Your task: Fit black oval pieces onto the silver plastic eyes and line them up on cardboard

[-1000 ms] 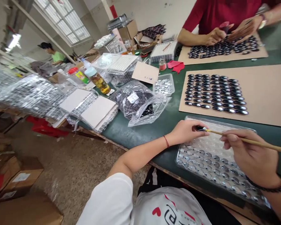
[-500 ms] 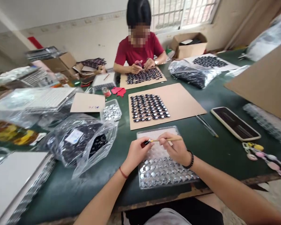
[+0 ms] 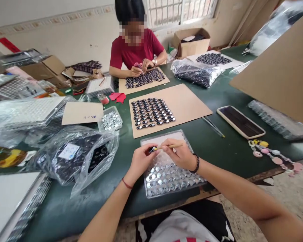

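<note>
Between finger and thumb, my left hand (image 3: 141, 162) pinches a small black piece with a shiny silver disc (image 3: 153, 149). A slim wooden stick (image 3: 175, 146) with a yellowish tip is held like a pencil in my right hand (image 3: 182, 156). Its tip meets the disc or hovers just over it; I cannot tell which. Both hands are above a clear plastic tray (image 3: 186, 136), whose near half carries rows of round silver pieces (image 3: 164, 183). Beyond the tray, a brown cardboard sheet (image 3: 189, 104) bears rows of black oval pieces with silver centres (image 3: 153, 112).
Across the table a person in a red shirt (image 3: 133, 53) works over similar black pieces. Left of me lie an open plastic bag of black pieces (image 3: 73, 154) and a small box of silver discs (image 3: 111, 120). Tweezers (image 3: 213, 126) and a phone (image 3: 239, 121) lie to the right.
My view has shifted slightly, so the whole scene sits further left. Both hands keep their hold on the black piece and the stick, with the tip still at the disc.
</note>
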The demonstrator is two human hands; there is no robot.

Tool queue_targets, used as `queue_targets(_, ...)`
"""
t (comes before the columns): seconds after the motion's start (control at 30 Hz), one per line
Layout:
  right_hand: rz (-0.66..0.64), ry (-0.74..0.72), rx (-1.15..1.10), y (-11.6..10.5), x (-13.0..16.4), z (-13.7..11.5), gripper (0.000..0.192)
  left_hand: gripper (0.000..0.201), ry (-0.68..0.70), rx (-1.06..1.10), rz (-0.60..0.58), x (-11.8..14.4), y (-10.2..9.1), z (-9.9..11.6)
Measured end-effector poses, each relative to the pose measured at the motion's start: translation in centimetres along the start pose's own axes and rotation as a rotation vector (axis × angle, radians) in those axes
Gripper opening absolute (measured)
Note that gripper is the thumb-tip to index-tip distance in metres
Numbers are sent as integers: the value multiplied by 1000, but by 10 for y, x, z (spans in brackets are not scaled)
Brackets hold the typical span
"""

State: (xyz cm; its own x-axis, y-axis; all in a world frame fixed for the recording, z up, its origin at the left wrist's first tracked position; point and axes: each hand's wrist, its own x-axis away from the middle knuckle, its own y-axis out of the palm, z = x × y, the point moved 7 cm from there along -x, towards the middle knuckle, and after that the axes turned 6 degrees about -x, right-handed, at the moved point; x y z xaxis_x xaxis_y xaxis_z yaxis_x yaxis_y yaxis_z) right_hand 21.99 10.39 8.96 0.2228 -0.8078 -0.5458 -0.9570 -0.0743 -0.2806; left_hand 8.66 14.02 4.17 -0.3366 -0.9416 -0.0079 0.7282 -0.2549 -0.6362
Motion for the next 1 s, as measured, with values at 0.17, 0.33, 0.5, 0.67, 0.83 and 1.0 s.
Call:
queue_targets(0.17,-15,-19,83,0,1,-1,14,27,-8,-22,-11,3,2,3)
queue_targets(0.33,-30,-23,148,1,2,-2,14,27,0,14,-17,4,5,2)
queue_targets(0.5,-31,-44,176,2,3,-3,13,27,18,17,-18,4,5,2)
queue_targets(0.67,-34,-40,187,2,4,-1,13,27,22,22,-22,4,5,3)
queue_targets(0.83,-46,-49,187,3,4,-2,14,27,14,44,-29,4,6,3)
queue_targets(1.0,-49,-40,210,3,3,-2,15,28,13,28,-12,5,5,4)
